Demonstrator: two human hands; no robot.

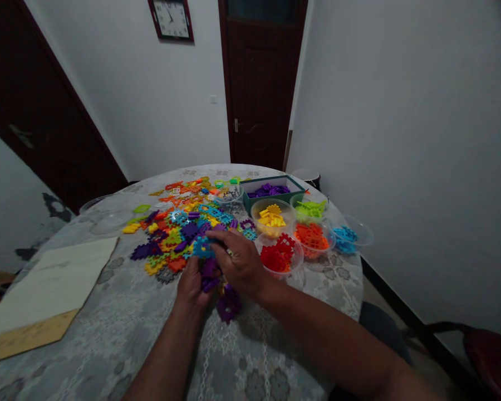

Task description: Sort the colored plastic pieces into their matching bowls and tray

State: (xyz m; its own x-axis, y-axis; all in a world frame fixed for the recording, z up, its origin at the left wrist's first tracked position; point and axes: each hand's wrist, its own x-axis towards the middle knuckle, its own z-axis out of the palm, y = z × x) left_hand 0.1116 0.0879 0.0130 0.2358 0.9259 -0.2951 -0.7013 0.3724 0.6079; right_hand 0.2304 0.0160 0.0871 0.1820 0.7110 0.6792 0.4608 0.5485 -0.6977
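My left hand (pixel 192 288) is closed around a cluster of purple interlocking plastic pieces (pixel 209 272), whose exact shape my fingers partly hide. A larger purple gear-edged piece (pixel 228 305) hangs below the cluster, near my right wrist. My right hand (pixel 241 260) reaches over from the right, its thumb and fingers pinched at a blue interlocking piece (pixel 202 247) just above my left fingertips. Whether the blue piece is joined to the purple ones, I cannot tell. Just beyond both hands lies a mixed heap of colourful interlocking pieces (pixel 177 239).
Right of the heap stand clear bowls with red pieces (pixel 279 253), orange pieces (pixel 312 238), yellow pieces (pixel 271 217), green pieces (pixel 311 209) and blue pieces (pixel 345 239). Behind is a green box (pixel 250 204) holding purple pieces. Pale sheets (pixel 54 284) lie left on the patterned tablecloth.
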